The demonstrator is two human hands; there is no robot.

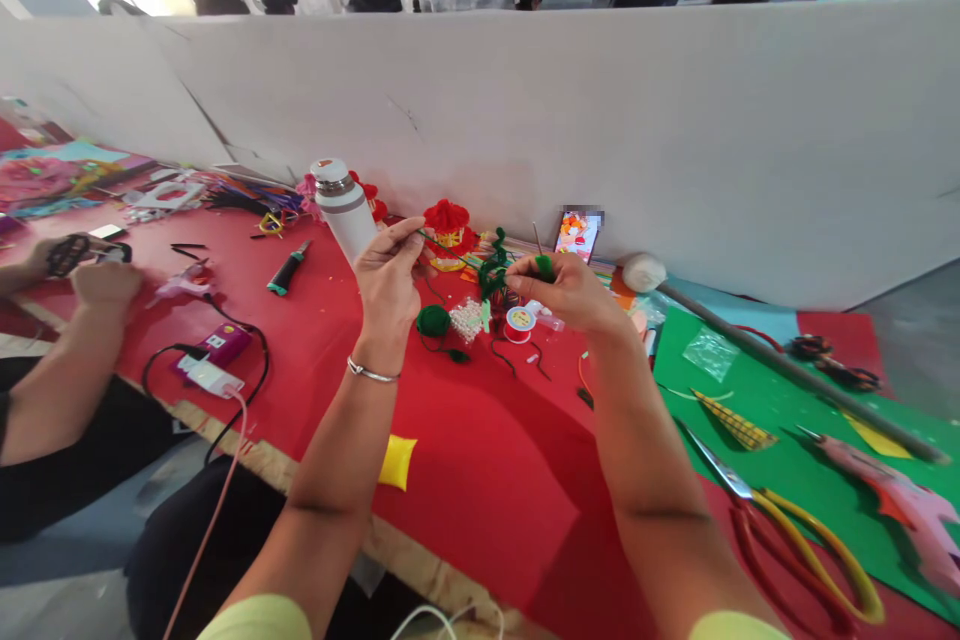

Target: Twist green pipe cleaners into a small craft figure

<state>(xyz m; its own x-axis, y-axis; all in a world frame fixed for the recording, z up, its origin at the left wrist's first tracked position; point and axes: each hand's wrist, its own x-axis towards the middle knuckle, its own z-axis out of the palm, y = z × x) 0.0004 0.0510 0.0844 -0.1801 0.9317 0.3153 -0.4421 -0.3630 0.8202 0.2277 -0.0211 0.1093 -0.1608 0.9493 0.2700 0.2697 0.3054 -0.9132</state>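
Above the red table, my left hand (390, 275) pinches one end of a thin green strand between thumb and fingers. The strand slants right toward a fuzzy green pipe cleaner shape (491, 278), which hangs beside my right fingertips. My right hand (570, 290) is closed on this green piece, and a green patch shows at its fingers. Just beyond the hands stands a red fuzzy lantern-like ornament (448, 232) with yellow trim. Below them lie a dark green ball (433, 321), a pile of white beads (468, 320) and a spool with a red rim (520, 323).
A white thermos (345, 210) stands behind my left hand. A phone (579, 234) leans against the white partition (480, 100). Large scissors (780, 520), a pink glue gun (892, 490) and a grey rod (810, 375) lie right. At left, another person's hands (97, 270) hold a dark-handled tool.
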